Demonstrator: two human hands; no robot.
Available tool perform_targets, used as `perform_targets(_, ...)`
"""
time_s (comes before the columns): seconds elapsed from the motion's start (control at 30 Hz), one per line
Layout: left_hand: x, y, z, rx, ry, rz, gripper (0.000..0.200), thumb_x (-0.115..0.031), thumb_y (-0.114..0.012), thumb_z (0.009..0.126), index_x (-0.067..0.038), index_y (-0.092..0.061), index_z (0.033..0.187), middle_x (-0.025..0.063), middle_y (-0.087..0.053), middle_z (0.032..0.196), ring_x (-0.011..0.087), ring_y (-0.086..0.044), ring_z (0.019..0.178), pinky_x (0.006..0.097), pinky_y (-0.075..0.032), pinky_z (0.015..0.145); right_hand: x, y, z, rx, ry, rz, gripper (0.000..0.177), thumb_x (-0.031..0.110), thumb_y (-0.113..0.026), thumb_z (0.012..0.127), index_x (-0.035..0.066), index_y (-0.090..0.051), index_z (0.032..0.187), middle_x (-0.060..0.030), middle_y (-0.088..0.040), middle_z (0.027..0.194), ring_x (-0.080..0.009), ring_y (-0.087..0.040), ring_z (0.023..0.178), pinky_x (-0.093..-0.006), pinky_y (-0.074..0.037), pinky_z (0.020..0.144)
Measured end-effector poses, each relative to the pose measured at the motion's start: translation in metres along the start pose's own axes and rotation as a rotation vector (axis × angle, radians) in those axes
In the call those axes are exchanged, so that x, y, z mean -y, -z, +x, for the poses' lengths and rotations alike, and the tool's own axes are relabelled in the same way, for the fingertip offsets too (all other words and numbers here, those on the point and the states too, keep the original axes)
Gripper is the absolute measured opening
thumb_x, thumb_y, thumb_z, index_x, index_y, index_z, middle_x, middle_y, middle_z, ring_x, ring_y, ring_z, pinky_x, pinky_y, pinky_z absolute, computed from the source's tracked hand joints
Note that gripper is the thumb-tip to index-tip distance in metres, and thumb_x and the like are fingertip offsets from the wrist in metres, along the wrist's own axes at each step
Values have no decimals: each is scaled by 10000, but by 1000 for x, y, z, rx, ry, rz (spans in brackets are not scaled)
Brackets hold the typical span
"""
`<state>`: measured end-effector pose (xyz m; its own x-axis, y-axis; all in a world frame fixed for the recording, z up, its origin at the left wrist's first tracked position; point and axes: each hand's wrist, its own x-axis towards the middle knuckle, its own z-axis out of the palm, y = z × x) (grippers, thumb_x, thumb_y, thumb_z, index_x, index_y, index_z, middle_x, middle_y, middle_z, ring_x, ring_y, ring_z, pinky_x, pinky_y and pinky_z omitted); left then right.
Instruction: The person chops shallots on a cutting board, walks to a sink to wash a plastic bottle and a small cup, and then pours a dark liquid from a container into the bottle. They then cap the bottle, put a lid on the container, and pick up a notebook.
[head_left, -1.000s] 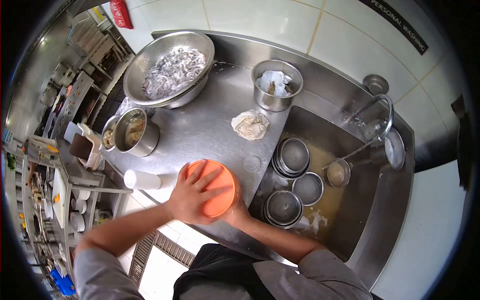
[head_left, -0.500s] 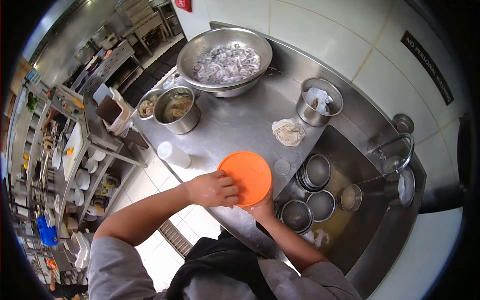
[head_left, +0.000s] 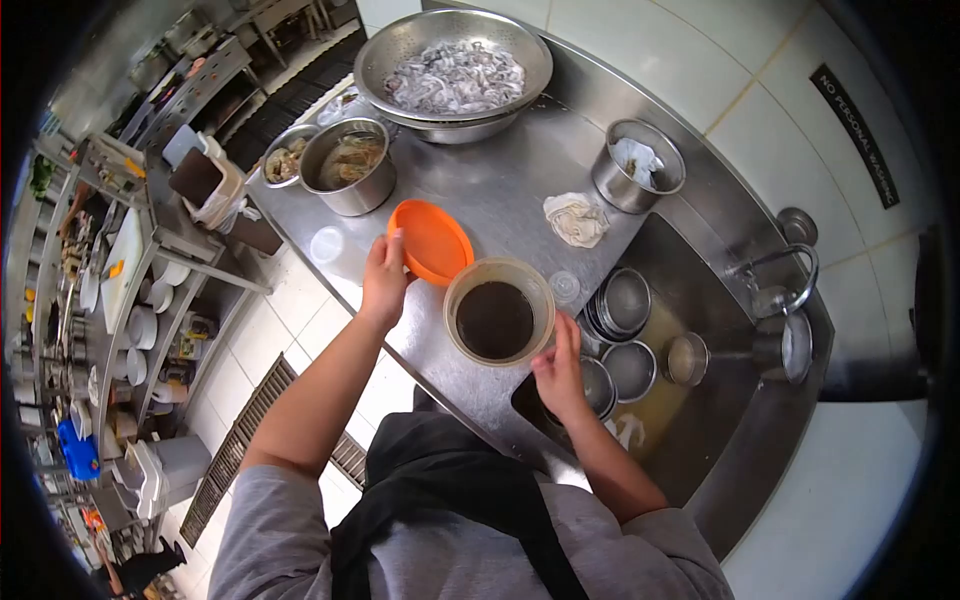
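Note:
An orange lid (head_left: 432, 240) is pinched at its lower left edge by my left hand (head_left: 385, 282), thumb on top. Right beside it stands a round plastic container (head_left: 497, 312), uncovered, with dark liquid inside. My right hand (head_left: 562, 370) grips the container's right side near the rim. A clear small lid (head_left: 564, 288) lies on the steel counter (head_left: 460, 180) just right of the container. Left of the orange lid, a white translucent bottle (head_left: 338, 252) is on the counter edge.
A large colander (head_left: 453, 75) of pale seafood and steel pots (head_left: 347, 167) stand at the back left. A cloth (head_left: 576, 220) lies near another pot (head_left: 638, 165). The sink (head_left: 690, 400) at right holds several bowls. A faucet (head_left: 790, 285) overhangs it.
The orange lid has come off the container and moved up and left with my left hand, showing the dark liquid. My right hand has shifted to the right of the container.

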<state>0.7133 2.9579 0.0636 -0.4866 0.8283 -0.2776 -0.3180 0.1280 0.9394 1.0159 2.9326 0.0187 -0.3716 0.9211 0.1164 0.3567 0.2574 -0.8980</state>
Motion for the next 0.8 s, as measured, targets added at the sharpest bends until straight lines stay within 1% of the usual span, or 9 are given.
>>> perform_targets(0.07,21,13,9,5,114,-63,390,-442,-475,1035,-66,-512,1131,67,-559,1042,154,-566,927,335,-514,839,10,6,-3,118,-332,239,772,286,-600,977,95,-134,1562,-220,-234,1540,-246,-671,833,-303,-554,622)
perform_targets(0.23,29,44,-8,179,295,317,661,-469,-581,975,-21,-375,1416,156,-526,1223,239,-585,1024,407,-547,868,67,7,13,140,-841,674,797,279,-531,999,195,13,1577,-173,-325,1495,-237,-684,750,-297,-554,590)
perform_targets(0.37,-56,62,-43,504,-837,1646,837,-309,-845,701,-194,-462,1437,110,-458,1404,311,-488,1226,553,-361,1102,88,0,30,43,-792,600,726,48,-391,927,202,-94,1572,-155,-590,1220,-211,-673,644,-288,-544,523)
perform_targets(0.47,-90,80,-5,498,-973,2241,530,-282,-639,868,-223,-532,1384,81,-357,1547,315,-289,1448,679,-119,1158,86,-11,38,-127,-689,401,616,-5,-333,901,129,-308,1501,-146,-650,999,-157,-590,452,-223,-418,342)
perform_targets(0.5,-98,85,8,520,-1068,2329,405,-247,-537,929,-171,-587,1324,95,-489,1435,303,-417,1363,637,-222,1134,81,-13,37,-145,-684,402,616,-5,-333,901,129,-308,1501,-146,-650,999,-157,-590,452,-223,-418,342)
perform_targets(0.57,-91,85,39,668,-704,2601,334,-209,-565,906,-121,-653,1216,86,-609,1247,283,-546,1210,567,-336,1060,72,-14,34,-172,-623,449,592,-11,-336,918,141,-345,1491,-131,-657,980,-153,-583,441,-225,-411,331)
perform_targets(0.63,-112,91,47,618,-820,2634,295,-202,-569,901,-111,-672,1162,69,-629,1169,269,-576,1136,524,-369,1011,88,-17,23,-252,-619,462,583,-31,-315,917,137,-393,1470,-123,-657,1043,-130,-557,437,-219,-404,331)
perform_targets(0.73,-197,84,26,363,-968,2578,274,-206,-562,902,-197,-662,1157,49,-637,1136,241,-596,1065,454,-414,921,108,-7,7,-312,-501,417,610,-58,-306,893,91,-357,1482,-156,-623,1163,-171,-665,676,-260,-542,530)
perform_targets(0.8,-271,88,-8,78,-1142,2163,554,-262,-763,744,-245,-615,1278,35,-623,1215,235,-580,1108,424,-418,931,111,0,-3,-446,-319,364,629,-90,-320,874,70,-360,1481,-170,-554,1317,-210,-630,1095,-284,-532,878)
